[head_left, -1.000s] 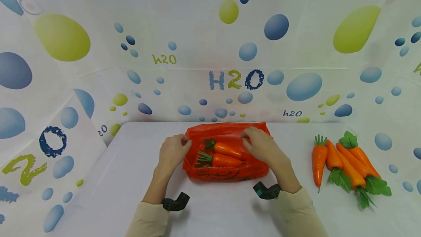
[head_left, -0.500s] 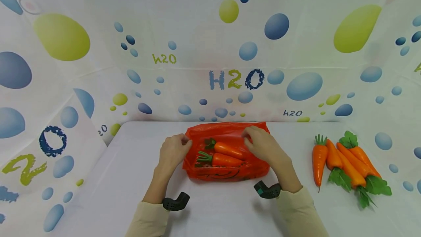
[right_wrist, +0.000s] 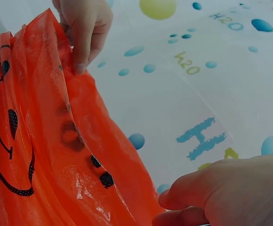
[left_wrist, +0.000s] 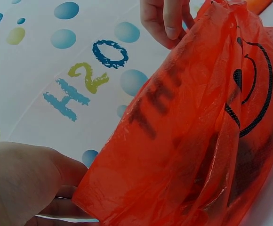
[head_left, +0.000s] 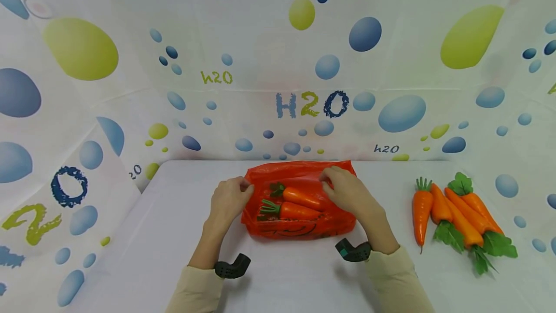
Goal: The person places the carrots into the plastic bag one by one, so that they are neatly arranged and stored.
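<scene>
A red plastic bag (head_left: 299, 170) with black print lies spread on the table, its mouth held apart. Two orange carrots (head_left: 301, 212) with green tops rest inside, visible through the opening. My left hand (head_left: 228, 199) pinches the bag's left edge between thumb and fingers. On the other side, my right hand (head_left: 347, 192) pinches the right part of the rim, its fingers partly hidden. From the left wrist, the bag's corner runs in between the left thumb and fingers (left_wrist: 70, 207). The right wrist view has the right hand (right_wrist: 221, 193) at the bag's edge.
To the right of the bag, several orange carrots (head_left: 465, 221) with green leaves lie in a bunch on the white table (head_left: 286, 274). A white cloth (head_left: 260, 37) printed with blue and green drops hangs behind. A black camera mount (head_left: 232, 267) sits on the left wrist.
</scene>
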Demonstrator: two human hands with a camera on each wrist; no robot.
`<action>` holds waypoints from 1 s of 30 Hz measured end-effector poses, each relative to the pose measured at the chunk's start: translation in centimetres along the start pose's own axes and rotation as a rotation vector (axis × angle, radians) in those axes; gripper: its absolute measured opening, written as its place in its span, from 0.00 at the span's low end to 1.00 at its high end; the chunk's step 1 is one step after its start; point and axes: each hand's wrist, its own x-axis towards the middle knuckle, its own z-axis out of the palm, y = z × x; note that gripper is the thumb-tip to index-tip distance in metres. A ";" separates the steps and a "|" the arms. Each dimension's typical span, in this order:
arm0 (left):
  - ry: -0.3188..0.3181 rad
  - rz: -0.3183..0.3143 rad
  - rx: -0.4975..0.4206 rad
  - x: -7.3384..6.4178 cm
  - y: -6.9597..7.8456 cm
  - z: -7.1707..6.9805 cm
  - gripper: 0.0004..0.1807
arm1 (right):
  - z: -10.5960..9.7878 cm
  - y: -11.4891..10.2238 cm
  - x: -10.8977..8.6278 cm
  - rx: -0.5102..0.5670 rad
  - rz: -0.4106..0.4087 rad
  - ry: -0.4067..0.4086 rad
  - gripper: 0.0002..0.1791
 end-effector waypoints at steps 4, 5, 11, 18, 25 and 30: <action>-0.005 -0.005 -0.001 0.0 0.0 0.0 0.13 | 0.0 0.0 0.0 0.001 0.004 -0.009 0.11; -0.006 -0.005 -0.001 0.0 0.0 0.0 0.13 | 0.0 0.0 0.0 0.002 0.006 -0.011 0.11; -0.010 -0.003 0.004 0.1 -0.1 0.1 0.13 | 0.0 0.0 0.0 0.000 0.014 -0.021 0.12; -0.013 -0.005 0.003 0.1 -0.1 0.1 0.13 | 0.1 0.0 0.1 -0.007 0.009 -0.018 0.12; -0.011 -0.001 0.010 0.0 -0.1 0.0 0.13 | 0.2 0.3 0.2 0.004 0.029 -0.019 0.16; -0.010 0.003 0.012 0.0 0.0 0.0 0.14 | -0.2 0.7 0.2 0.017 0.061 -0.006 0.20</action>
